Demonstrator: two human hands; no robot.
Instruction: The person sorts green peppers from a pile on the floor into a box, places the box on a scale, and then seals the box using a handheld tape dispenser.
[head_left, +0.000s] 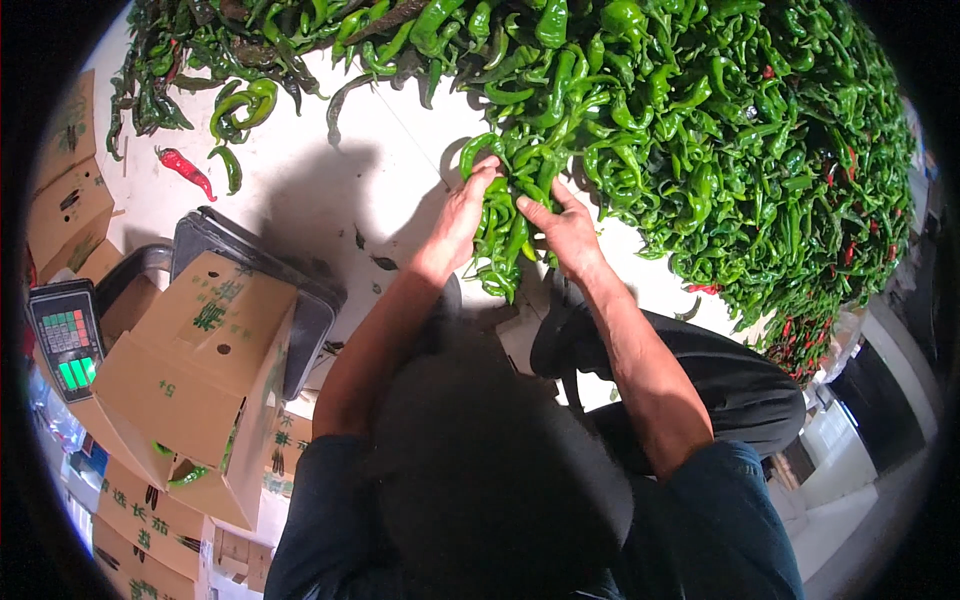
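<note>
Between my two hands is a bunch of long green peppers (501, 225), at the near edge of a large heap of green peppers (690, 135). My left hand (466, 214) is cupped against the left side of the bunch, its fingertips by a curled pepper. On the right side, my right hand (564, 225) has its thumb and fingers around some peppers of the same bunch. The undersides of both hands are hidden. A red pepper (186, 172) and a small green one (226, 169) lie apart on the pale floor at the upper left.
To the left, a cardboard box (180, 367) with peppers inside stands on a platform scale (311, 322), beside its keypad display (67, 341). More printed cardboard boxes (142, 517) are at the lower left. Darker peppers (157, 97) lie at the upper left.
</note>
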